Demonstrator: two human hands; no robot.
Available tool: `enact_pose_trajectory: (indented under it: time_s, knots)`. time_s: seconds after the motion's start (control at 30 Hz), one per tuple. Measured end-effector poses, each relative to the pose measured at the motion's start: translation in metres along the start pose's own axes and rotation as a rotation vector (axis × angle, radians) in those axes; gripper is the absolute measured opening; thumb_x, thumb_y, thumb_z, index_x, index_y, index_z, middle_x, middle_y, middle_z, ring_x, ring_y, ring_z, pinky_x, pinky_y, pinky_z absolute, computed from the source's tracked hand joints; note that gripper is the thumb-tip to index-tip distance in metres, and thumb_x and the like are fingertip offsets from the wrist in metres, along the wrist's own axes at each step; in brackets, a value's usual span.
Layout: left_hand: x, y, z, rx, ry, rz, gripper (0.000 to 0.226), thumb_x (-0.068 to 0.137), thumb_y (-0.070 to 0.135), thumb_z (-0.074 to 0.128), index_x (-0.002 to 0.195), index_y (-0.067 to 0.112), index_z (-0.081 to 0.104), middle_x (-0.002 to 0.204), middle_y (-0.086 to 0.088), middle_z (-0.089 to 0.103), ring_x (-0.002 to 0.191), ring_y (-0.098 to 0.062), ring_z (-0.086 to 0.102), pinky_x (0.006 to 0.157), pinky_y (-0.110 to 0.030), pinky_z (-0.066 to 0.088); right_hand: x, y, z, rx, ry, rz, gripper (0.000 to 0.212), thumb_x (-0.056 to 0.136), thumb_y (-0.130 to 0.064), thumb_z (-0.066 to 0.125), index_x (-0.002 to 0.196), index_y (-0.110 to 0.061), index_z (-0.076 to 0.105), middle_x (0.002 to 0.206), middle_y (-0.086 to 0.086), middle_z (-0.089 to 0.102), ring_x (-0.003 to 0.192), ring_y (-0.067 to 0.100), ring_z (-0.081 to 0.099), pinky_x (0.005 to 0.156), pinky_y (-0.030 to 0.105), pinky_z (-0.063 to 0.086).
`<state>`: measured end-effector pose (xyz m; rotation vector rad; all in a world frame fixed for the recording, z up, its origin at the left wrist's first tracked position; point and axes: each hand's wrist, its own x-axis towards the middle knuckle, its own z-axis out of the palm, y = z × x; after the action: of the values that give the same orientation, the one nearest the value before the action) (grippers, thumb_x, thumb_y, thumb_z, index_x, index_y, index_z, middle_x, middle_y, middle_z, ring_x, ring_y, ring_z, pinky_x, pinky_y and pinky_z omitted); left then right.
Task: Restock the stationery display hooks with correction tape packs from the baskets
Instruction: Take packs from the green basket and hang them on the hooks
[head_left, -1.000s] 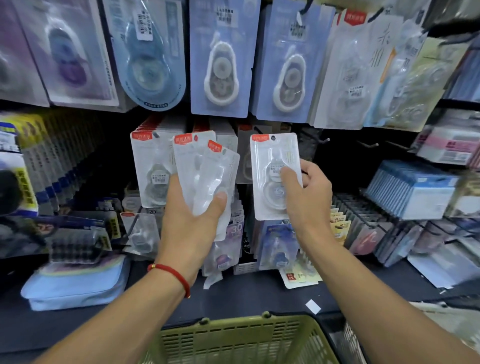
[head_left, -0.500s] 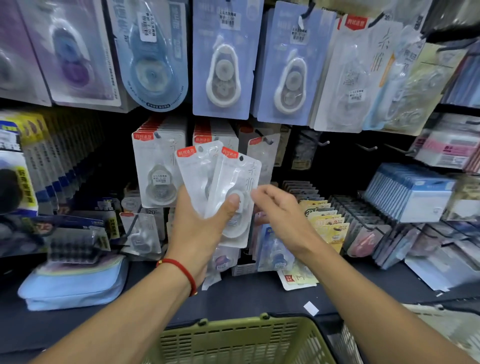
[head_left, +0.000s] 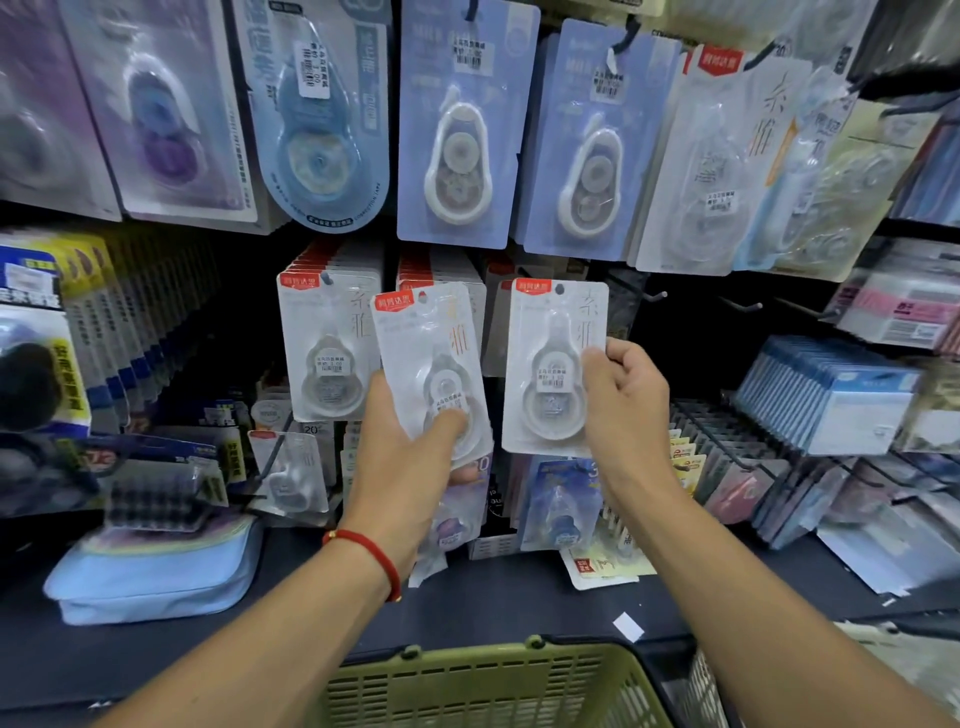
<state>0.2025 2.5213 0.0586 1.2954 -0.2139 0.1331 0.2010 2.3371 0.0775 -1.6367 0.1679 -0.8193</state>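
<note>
My left hand (head_left: 410, 457) grips a white correction tape pack (head_left: 428, 358) with a red corner label, thumb pressed on its blister. My right hand (head_left: 626, 410) pinches another identical pack (head_left: 553, 364) by its right edge, held upright in front of the display. Behind them hang rows of the same packs on hooks (head_left: 324, 343), some directly behind the held packs. A bare hook (head_left: 647, 297) juts out to the right of the held pack. An olive green basket (head_left: 483, 686) sits below, at the bottom edge.
Larger blue correction tape cards (head_left: 457, 130) hang on the top row. Boxed stationery (head_left: 831, 400) fills the right shelf. A light blue pouch (head_left: 156, 571) lies on the dark shelf at left. A white basket rim (head_left: 701, 691) shows at lower right.
My right hand took one pack from the bunch in my left hand and lifted it to the right, in front of the hooks. My left hand holds fewer packs.
</note>
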Motion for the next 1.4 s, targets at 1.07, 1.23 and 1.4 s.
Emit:
enact_pose_trajectory:
  time_s: [1.07,1.23,1.4]
  knots:
    - [-0.008,-0.003,0.009,0.110,-0.312,-0.071,0.073,0.089,-0.022,0.058,0.139,0.031,0.054,0.118,0.000,0.071,0.097,-0.015,0.073,0.082,-0.035,0.065,-0.002,0.002,0.001,-0.047,-0.036,0.019,0.028,0.084,-0.041,0.061,0.108,-0.031,0.067,0.095,-0.007,0.078,0.085,0.012,0.075,0.072,0.039,0.061]
    - [-0.007,-0.003,0.007,0.191,-0.320,-0.016,0.067,0.088,-0.020,0.060,0.135,0.028,0.060,0.119,0.002,0.072,0.105,-0.016,0.072,0.095,-0.034,0.061,-0.003,-0.001,0.002,-0.084,-0.003,-0.036,0.018,0.088,-0.036,0.064,0.103,-0.031,0.072,0.086,-0.014,0.077,0.076,0.004,0.072,0.059,0.020,0.051]
    - [0.000,-0.005,-0.008,0.835,-0.270,0.315,0.071,0.089,0.000,0.061,0.151,0.032,0.047,0.150,0.017,0.046,0.143,-0.003,0.039,0.109,0.003,0.021,0.000,0.014,-0.003,-0.633,-0.075,-0.187,0.048,0.103,-0.031,0.060,0.148,-0.016,0.051,0.133,0.002,0.056,0.125,0.020,0.055,0.094,0.027,0.042]
